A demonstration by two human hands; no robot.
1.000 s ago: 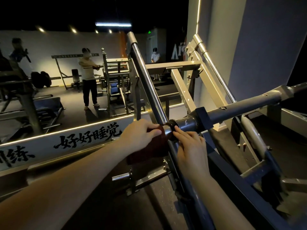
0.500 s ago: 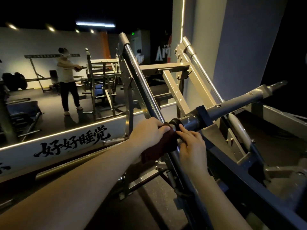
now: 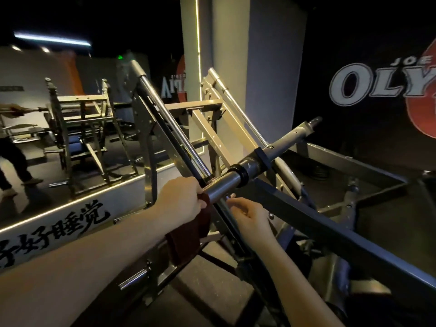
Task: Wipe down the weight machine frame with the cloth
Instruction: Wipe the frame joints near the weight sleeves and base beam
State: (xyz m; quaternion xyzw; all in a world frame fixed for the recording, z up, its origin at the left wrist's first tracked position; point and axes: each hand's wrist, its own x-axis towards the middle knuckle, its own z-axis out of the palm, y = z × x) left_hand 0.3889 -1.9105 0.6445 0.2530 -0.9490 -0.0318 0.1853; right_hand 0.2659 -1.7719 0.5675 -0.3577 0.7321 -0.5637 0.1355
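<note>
- While gripping the dark red cloth (image 3: 188, 234), clenched at the near tip of the steel bar (image 3: 224, 182): left hand (image 3: 181, 201), knuckles up, fingers wrapped round the fabric.
- Bunched under that palm and set against the bar's near end, with the rest hanging down along the wrist, below the hand: the cloth.
- Just under the bar, to the right of the cloth and apart from it: right hand (image 3: 250, 215), fingers loosely bent, nothing visible between them. Fingertips close beneath the steel; touching or not, impossible to tell.
- Up and to the right from the left hand: the bar, passing through a black collar (image 3: 244, 172), then on as a grey tube to a stub end near the dark wall.
- Behind both hands: weight machine frame (image 3: 210, 135), beige slanted struts, with a chrome guide rod (image 3: 169, 119) sloping from upper left down to a spot right beside the left knuckles.
- From beneath the bar toward the lower right, beside the right forearm: dark blue beam (image 3: 330, 227).
- Low on the frame, under the left forearm: short chrome peg (image 3: 134, 279).
- On the far side: low white wall (image 3: 122, 204) with black brush characters, grey pillar (image 3: 266, 67) with a lit strip, white "OLY" lettering (image 3: 377, 86) at right.
- At back left: another machine (image 3: 80, 128); at the left edge, a person's legs (image 3: 11, 159), well apart from the hands.
</note>
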